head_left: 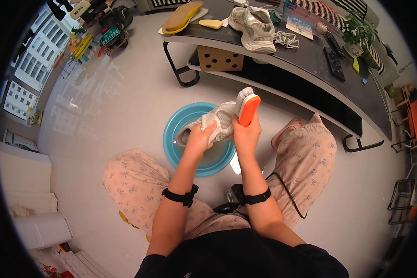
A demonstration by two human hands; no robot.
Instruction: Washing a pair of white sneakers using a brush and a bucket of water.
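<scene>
Pale floor [97, 127] beneath left grip [199, 139] around greyish-white mesh shoe [224, 121], right grip [246, 138] around orange brush [249, 110].

Passable: leftward from left hand [201, 139], over basin [168, 139] rim, across floor [102, 116] between left knee [130, 171] and counter [306, 53]. Shoe [224, 121] fills the gap to right hand [247, 134]. Brush [249, 110] juts past that hand; right knee [310, 143] limits the right side. Counter bars straight ahead.
</scene>
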